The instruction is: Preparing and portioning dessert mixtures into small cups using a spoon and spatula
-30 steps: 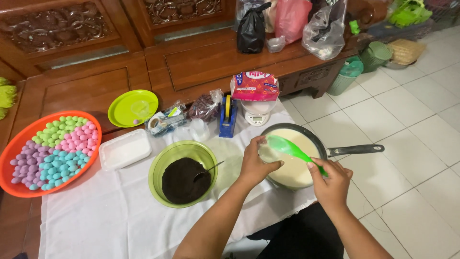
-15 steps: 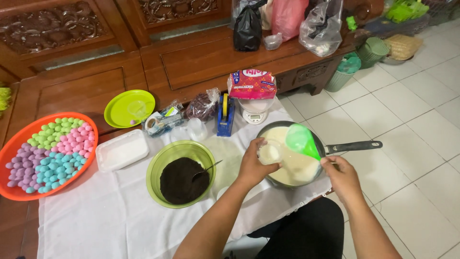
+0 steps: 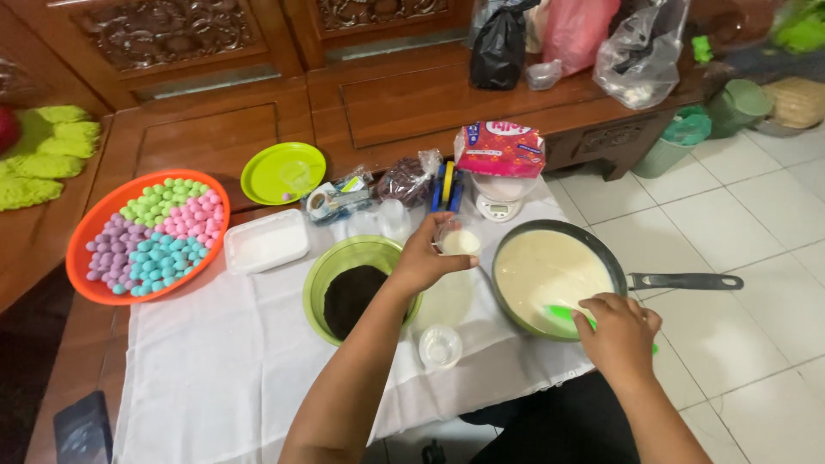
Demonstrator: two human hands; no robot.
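My left hand (image 3: 424, 258) holds a small clear cup (image 3: 458, 241) filled with cream batter, lifted just left of the dark pan (image 3: 601, 258). The pan holds pale cream batter (image 3: 546, 275), and its handle points right. My right hand (image 3: 619, 331) grips a green ladle (image 3: 565, 314) whose bowl rests on the batter at the pan's near edge. An empty small clear cup (image 3: 440, 346) stands on the white cloth (image 3: 215, 369) in front of a green bowl (image 3: 322, 275) with dark filling.
An orange tray (image 3: 82, 236) of several coloured balls lies at the left. Near it are a white rectangular tub (image 3: 266, 241), a green plate (image 3: 282, 172), packets, a pink pack on a small scale (image 3: 498, 204), a phone (image 3: 82, 427) and plastic bags on the wooden bench.
My right hand has lowered the green ladle from above the pan down to the batter. My left hand has carried the filled cup leftward, away from over the pan.
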